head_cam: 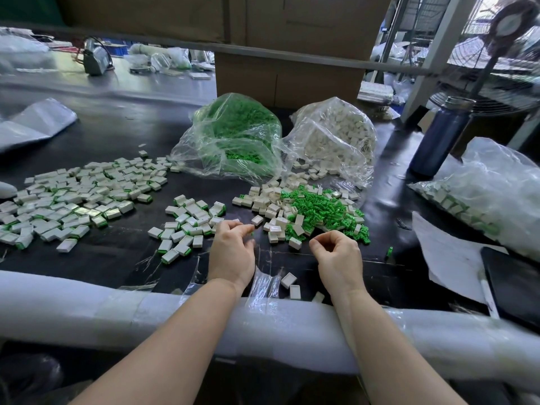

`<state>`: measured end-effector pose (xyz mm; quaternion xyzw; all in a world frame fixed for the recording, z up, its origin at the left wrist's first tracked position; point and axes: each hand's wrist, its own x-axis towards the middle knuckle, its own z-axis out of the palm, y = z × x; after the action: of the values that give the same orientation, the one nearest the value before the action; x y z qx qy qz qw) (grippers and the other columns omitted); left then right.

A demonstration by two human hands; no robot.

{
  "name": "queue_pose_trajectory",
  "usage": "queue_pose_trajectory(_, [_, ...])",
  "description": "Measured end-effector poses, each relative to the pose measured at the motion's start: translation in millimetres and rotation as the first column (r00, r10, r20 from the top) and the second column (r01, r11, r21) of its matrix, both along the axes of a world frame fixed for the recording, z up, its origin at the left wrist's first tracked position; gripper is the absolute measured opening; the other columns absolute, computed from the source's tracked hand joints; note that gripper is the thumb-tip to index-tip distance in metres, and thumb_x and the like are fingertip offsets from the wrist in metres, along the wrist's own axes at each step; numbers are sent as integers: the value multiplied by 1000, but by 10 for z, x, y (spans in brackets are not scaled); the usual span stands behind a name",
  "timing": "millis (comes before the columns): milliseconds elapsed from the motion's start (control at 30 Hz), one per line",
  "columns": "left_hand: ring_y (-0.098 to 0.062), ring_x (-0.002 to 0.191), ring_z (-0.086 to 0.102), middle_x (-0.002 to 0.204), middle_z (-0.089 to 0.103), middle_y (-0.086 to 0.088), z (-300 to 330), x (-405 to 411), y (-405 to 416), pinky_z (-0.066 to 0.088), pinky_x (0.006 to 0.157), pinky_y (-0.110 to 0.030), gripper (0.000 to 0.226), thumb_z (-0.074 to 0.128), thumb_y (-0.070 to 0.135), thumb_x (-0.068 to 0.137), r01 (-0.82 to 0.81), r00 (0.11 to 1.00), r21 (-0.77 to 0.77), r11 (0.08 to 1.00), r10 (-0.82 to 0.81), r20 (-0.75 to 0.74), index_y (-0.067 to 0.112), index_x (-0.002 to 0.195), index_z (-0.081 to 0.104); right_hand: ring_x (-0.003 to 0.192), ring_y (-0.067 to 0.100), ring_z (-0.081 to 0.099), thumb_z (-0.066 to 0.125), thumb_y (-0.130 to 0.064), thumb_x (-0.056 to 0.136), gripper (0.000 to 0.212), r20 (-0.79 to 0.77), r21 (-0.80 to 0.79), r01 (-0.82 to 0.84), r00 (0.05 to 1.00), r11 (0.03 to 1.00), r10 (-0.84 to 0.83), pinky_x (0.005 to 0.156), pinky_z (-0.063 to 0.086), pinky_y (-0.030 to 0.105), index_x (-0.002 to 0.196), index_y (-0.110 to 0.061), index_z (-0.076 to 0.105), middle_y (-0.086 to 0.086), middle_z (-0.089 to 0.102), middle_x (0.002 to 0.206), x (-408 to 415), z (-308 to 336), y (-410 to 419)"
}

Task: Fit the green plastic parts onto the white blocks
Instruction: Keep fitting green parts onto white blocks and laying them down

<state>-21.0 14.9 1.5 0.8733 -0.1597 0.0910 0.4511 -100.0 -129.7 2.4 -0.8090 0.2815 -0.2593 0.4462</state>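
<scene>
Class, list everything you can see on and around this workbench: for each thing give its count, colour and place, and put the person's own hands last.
bag of green parts: one, clear, back centre.
bag of white blocks: one, clear, right of the green bag.
loose green parts: a heap, green, ahead of the right hand.
loose white blocks: many, white, beside that heap.
fitted blocks: many, white with green edges, spread left.
bottle: one, dark blue, right.
bag of fitted blocks: one, clear, far right.
paper: white, right.
fan: one, dark, back right.
left hand: fingers curled, nothing visibly held.
right hand: fingers curled, contents hidden.
</scene>
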Motion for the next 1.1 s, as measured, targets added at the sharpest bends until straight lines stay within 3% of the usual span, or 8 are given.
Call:
queue_pose_trajectory(267, [-26,129,28,139,30,-8,-18,-22,-41,26,107,-29,37,53,19,92,41,998,317,947,-22,-63,1,124,50,87,20,59,62,-14,87,7,-62,-18,-7,998,1000,6,80,45,28,81,-18,63,7,66,93,14,-6,-8])
queue_pose_trajectory(433, [-24,138,14,146,24,-7,-19,-18,-50,14,114,-31,47,49,25,94,26,1000,416,909,-25,-8,4,135,39,97,20,57,56,-12,89,14,-148,-91,-32,989,995,19,79,41,25,95,-18,67,4,64,102,47,-41,-13])
queue_pose_trajectory(567, [-18,131,26,136,37,-2,-7,-64,-63,18,112,-27,45,50,23,93,112,979,384,916,-167,114,11,135,42,112,20,47,49,-9,92,26,-218,-205,-79,975,976,33,87,37,25,111,-19,65,-4,58,118,78,-63,11])
queue_pose_trajectory(667, [-15,135,23,144,34,2,-25,-82,-91,14,113,-25,50,45,27,95,238,948,439,866,-306,89,16,143,33,116,18,39,45,-10,94,35,-268,-272,-126,962,954,51,85,29,22,122,-24,60,-11,53,129,75,-65,24])
queue_pose_trajectory(767, [-14,138,21,150,30,4,-39,-65,-100,11,112,-25,51,41,30,97,296,931,488,821,-362,44,21,145,28,117,17,36,43,-11,95,39,-319,-307,-169,945,936,66,94,29,26,128,-28,55,-18,49,135,68,-59,43])
queue_pose_trajectory(900, [-12,133,30,145,39,9,-29,-75,-93,16,109,-25,43,41,34,97,272,927,494,826,-363,96,26,139,41,116,17,37,46,-16,95,35,-323,-325,-178,944,929,67,95,28,25,126,-29,57,-17,52,132,69,-52,53])
queue_pose_trajectory(1100, [-13,117,43,124,57,11,-3,-102,-78,26,103,-28,29,49,35,93,272,926,434,859,-357,125,27,119,62,109,18,43,59,-18,88,19,-244,-277,-136,967,951,67,92,33,25,104,-22,69,-7,63,112,45,-37,49])
